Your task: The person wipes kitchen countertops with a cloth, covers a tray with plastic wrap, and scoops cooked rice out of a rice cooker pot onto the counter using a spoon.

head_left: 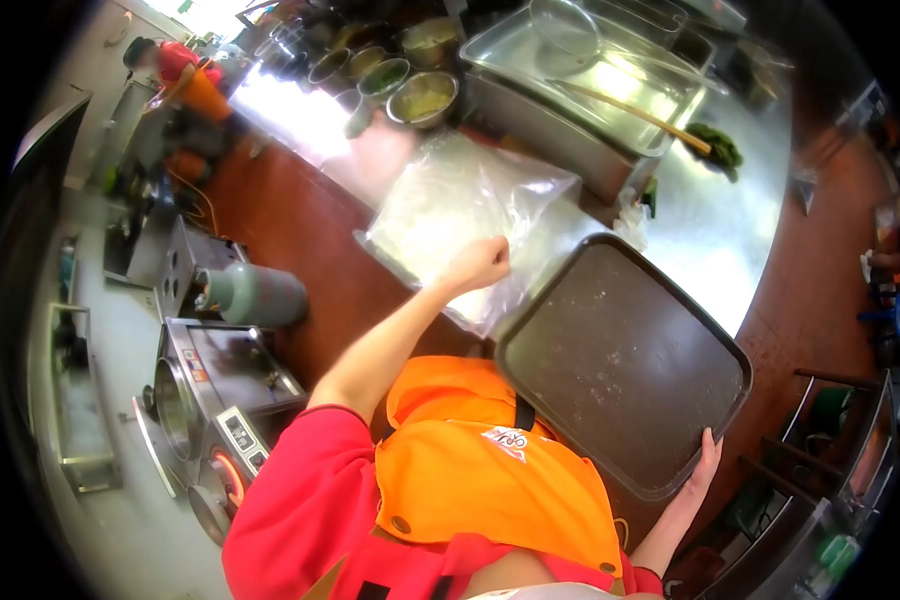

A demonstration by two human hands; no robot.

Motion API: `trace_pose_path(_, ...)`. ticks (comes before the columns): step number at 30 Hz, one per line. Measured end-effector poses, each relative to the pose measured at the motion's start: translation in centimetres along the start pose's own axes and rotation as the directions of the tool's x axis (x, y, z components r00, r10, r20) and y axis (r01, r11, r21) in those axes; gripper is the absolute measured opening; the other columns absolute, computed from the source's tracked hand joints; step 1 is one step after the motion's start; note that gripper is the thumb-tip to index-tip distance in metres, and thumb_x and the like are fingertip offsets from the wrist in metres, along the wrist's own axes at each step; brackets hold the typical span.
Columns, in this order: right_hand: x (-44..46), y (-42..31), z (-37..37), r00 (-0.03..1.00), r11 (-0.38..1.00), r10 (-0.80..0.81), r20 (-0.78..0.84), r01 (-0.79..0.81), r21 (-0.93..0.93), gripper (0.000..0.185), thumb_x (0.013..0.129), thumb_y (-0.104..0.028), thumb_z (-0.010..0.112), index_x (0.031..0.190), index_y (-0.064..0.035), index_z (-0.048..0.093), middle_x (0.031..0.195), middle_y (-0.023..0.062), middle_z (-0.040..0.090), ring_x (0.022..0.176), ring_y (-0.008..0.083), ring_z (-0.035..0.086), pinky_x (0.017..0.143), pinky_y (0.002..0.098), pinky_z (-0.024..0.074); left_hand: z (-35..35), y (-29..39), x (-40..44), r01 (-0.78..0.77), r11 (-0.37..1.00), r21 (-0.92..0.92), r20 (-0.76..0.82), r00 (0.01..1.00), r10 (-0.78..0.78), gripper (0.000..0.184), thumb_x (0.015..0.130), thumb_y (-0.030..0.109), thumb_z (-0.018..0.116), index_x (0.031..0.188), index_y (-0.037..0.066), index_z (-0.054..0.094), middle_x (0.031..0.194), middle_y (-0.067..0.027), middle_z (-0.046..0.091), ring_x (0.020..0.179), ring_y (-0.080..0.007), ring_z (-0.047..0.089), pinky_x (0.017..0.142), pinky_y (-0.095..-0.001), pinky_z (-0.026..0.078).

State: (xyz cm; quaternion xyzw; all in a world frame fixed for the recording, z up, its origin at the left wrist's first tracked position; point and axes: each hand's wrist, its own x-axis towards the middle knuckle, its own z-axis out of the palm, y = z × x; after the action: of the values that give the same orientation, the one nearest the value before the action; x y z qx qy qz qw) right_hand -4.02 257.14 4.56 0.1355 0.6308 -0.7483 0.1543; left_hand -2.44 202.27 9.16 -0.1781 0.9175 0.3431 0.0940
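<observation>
My left hand [480,263] is closed in a fist at a large clear plastic bag [410,215], its fingers seemingly gripping the film. Pale, flat contents show through the plastic, though I cannot tell what they are. The bag lies at the near edge of a steel worktable [745,225]. My right hand [705,462] grips the lower right edge of a dark brown tray [625,365], with fingers showing along the rim. The tray is tilted beside the table, its far corner near the bag. Its surface carries only small light specks.
Metal bowls [422,100] with food stand at the table's far left. A deep steel pan [550,125] with a wooden-handled tool [660,125] is at the back. A gas cylinder [260,294] and a glowing cooker [232,475] are left, a rack [810,440] right. Another person [175,62] is far off.
</observation>
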Motion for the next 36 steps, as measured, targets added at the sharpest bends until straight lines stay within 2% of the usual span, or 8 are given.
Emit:
trace_pose_path(6, 5.1, -0.5, 6.6, 0.994, 0.997, 0.057, 0.097, -0.051, -0.064, 0.041, 0.093, -0.016, 0.057, 0.130, -0.0005, 0.048, 0.119, 0.0073, 0.058, 0.105, 0.0177, 0.055, 0.091, 0.0303, 0.0437, -0.8, 1.1, -0.8, -0.074, 0.994, 0.082, 0.032, 0.997, 0.072, 0.015, 0.079, 0.019, 0.054, 0.084, 0.006, 0.058, 0.080, -0.0174, 0.063, 0.078, -0.0355, 0.061, 0.072, -0.0434, 0.047)
trace_pose_path(12, 6.0, -1.7, 11.0, 0.993, 0.990, -0.076, 0.088, 0.085, -0.112, 0.039, 0.093, -0.014, 0.056, 0.129, -0.0013, 0.049, 0.117, 0.0066, 0.059, 0.103, 0.0171, 0.056, 0.089, 0.0299, 0.0449, -0.4, 0.4, 0.1, -0.220, 0.974, 0.054, 0.005, 0.975, 0.220, 0.016, 0.080, 0.018, 0.051, 0.085, 0.005, 0.057, 0.082, -0.0185, 0.062, 0.080, -0.0387, 0.060, 0.072, -0.0458, 0.047)
trace_pose_path(17, 3.3, -3.6, 10.2, 0.987, 0.981, -0.151, 0.059, 0.157, -0.116, 0.039, 0.092, -0.012, 0.056, 0.129, -0.0008, 0.049, 0.117, 0.0071, 0.059, 0.104, 0.0177, 0.055, 0.091, 0.0304, 0.0437, -0.9, 0.3, 0.6, -0.228, 0.973, -0.011, 0.051, 0.972, 0.229, 0.015, 0.082, 0.017, 0.049, 0.085, 0.005, 0.057, 0.085, -0.0190, 0.062, 0.082, -0.0389, 0.060, 0.073, -0.0467, 0.047)
trace_pose_path(24, 3.9, -2.2, 11.2, 0.993, 0.980, -0.113, 0.027, 0.116, -0.159, 0.037, 0.091, -0.014, 0.058, 0.126, -0.0007, 0.052, 0.115, 0.0062, 0.059, 0.103, 0.0165, 0.055, 0.091, 0.0300, 0.0426, -0.6, -0.1, 0.3, -0.298, 0.952, -0.066, 0.057, 0.952, 0.301, 0.017, 0.084, 0.018, 0.047, 0.090, 0.004, 0.056, 0.090, -0.0195, 0.062, 0.087, -0.0393, 0.060, 0.075, -0.0475, 0.047)
trace_pose_path(28, 4.6, -1.8, 16.7, 0.995, 0.994, -0.066, 0.081, 0.073, -0.085, 0.036, 0.091, -0.014, 0.058, 0.125, -0.0017, 0.052, 0.114, 0.0076, 0.060, 0.100, 0.0184, 0.057, 0.088, 0.0324, 0.0463, -1.2, 0.5, 0.2, -0.315, 0.948, -0.031, 0.078, 0.945, 0.317, 0.018, 0.085, 0.017, 0.047, 0.091, 0.003, 0.056, 0.092, -0.0205, 0.062, 0.089, -0.0397, 0.059, 0.077, -0.0477, 0.047)
trace_pose_path(31, 7.1, 1.3, 19.0, 0.996, 0.996, -0.050, 0.076, 0.055, -0.069, 0.034, 0.091, -0.013, 0.058, 0.124, -0.0049, 0.053, 0.109, 0.0070, 0.062, 0.095, 0.0185, 0.060, 0.082, 0.0318, 0.0508, -1.0, 0.7, 0.4, -0.324, 0.945, -0.033, 0.091, 0.941, 0.326, 0.018, 0.085, 0.017, 0.046, 0.090, 0.003, 0.056, 0.092, -0.0214, 0.062, 0.089, -0.0404, 0.059, 0.078, -0.0480, 0.047)
trace_pose_path(33, 8.3, 3.2, 22.2, 0.997, 0.999, -0.026, 0.077, 0.029, -0.045, 0.034, 0.092, -0.013, 0.058, 0.124, -0.0043, 0.052, 0.111, 0.0076, 0.061, 0.097, 0.0192, 0.060, 0.083, 0.0325, 0.0509, -0.4, 0.7, 0.5, -0.338, 0.940, -0.051, 0.083, 0.936, 0.341, 0.018, 0.086, 0.017, 0.046, 0.090, 0.002, 0.056, 0.092, -0.0218, 0.062, 0.090, -0.0408, 0.059, 0.078, -0.0483, 0.047)
trace_pose_path(36, 8.2, 4.5, 29.1, 0.983, 1.000, -0.006, 0.186, 0.008, -0.010, 0.041, 0.091, -0.017, 0.061, 0.127, -0.0018, 0.048, 0.115, 0.0112, 0.060, 0.100, 0.0212, 0.060, 0.084, 0.0354, 0.0517, 0.5, 0.8, 0.6, -0.388, 0.919, -0.073, 0.026, 0.920, 0.390, 0.019, 0.086, 0.016, 0.045, 0.089, 0.001, 0.056, 0.091, -0.0217, 0.062, 0.091, -0.0407, 0.059, 0.078, -0.0485, 0.047)
